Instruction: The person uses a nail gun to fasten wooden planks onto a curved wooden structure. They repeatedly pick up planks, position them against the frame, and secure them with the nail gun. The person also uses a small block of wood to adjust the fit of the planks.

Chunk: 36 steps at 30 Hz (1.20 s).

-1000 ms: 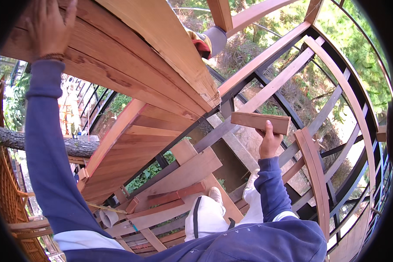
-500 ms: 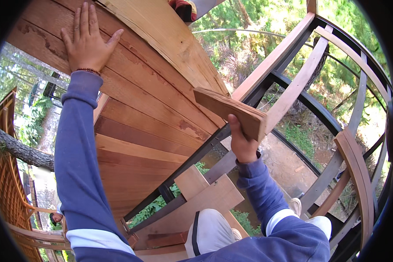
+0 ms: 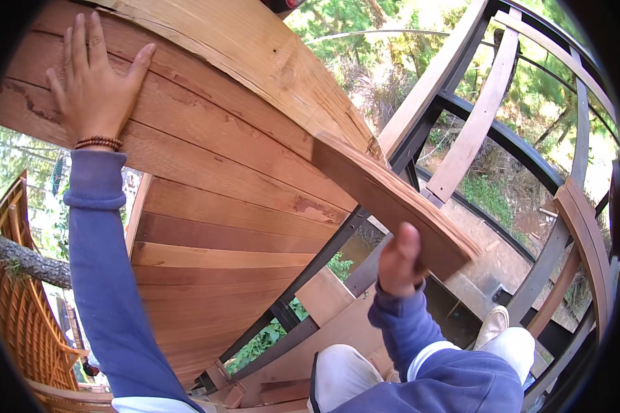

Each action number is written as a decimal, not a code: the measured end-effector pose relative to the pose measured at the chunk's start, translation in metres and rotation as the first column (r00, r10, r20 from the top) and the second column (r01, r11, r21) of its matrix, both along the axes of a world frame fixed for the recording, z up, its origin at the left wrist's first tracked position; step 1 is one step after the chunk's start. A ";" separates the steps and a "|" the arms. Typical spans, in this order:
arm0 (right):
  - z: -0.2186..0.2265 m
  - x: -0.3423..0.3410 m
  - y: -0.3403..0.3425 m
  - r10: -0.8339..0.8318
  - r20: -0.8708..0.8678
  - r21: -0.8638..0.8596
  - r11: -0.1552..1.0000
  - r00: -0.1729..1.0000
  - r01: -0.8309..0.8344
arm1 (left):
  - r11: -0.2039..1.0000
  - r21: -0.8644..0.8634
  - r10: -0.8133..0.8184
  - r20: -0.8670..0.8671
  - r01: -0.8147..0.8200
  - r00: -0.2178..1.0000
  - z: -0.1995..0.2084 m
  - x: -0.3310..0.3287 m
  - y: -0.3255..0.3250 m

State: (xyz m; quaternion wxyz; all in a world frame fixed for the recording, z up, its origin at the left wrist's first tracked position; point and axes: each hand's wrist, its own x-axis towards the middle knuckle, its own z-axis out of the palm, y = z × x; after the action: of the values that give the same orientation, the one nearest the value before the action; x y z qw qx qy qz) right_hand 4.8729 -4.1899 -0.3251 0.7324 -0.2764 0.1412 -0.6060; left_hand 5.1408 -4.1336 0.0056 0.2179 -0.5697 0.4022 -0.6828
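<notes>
My left hand (image 3: 98,89) lies flat with its fingers spread on the reddish-brown wooden planks (image 3: 227,155) at the upper left. In my right hand (image 3: 401,265) is a short, thick wooden block (image 3: 393,199) with layered edges, gripped near its lower right end. My thumb shows; the other fingers are mostly hidden behind the block. The block slants across the planks' right end, and whether it touches anything there I cannot tell. Beyond the planks runs a pale, rough-edged board (image 3: 275,58), its narrow end close behind the block.
Black metal framing with curved wooden strips (image 3: 479,117) stands to the right, with ground visible far below through its gaps. A wooden lattice railing (image 3: 27,303) and a tree branch (image 3: 31,261) are at the left. Near my knees lies a light wooden piece (image 3: 324,296).
My right hand has turned the block and brought it closer, so its broad face shows larger. My left hand stays flat on the planks, appearing farther left as the view shifts.
</notes>
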 end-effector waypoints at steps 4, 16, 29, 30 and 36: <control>-0.077 0.063 0.004 -0.058 -0.230 0.003 0.998 0.972 0.061 | 0.997 0.018 -0.076 0.001 0.076 0.997 -0.004 -0.004 -0.018; -0.122 0.090 0.022 0.003 -0.305 0.296 0.951 0.952 0.092 | 0.997 0.029 -0.068 0.043 0.067 0.997 -0.006 0.003 -0.016; -0.182 0.094 0.011 0.278 -0.177 0.398 0.897 0.944 -0.190 | 0.997 0.037 -0.075 0.104 0.072 0.992 -0.003 0.001 -0.016; -0.166 0.082 0.017 0.258 -0.180 0.439 0.885 0.949 -0.157 | 0.998 0.031 -0.050 0.096 0.048 0.994 0.001 0.004 -0.008; -0.183 0.012 0.000 0.180 -0.567 0.270 0.962 0.804 -0.025 | 0.996 0.044 -0.080 0.072 0.077 0.994 -0.002 0.001 -0.006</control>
State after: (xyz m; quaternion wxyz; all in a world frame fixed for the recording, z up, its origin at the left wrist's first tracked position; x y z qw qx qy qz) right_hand 4.8848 -4.1899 -0.5080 0.7137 -0.3626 0.4199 -0.4276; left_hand 5.1421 -4.1396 0.0033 0.2173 -0.5235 0.4300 -0.7027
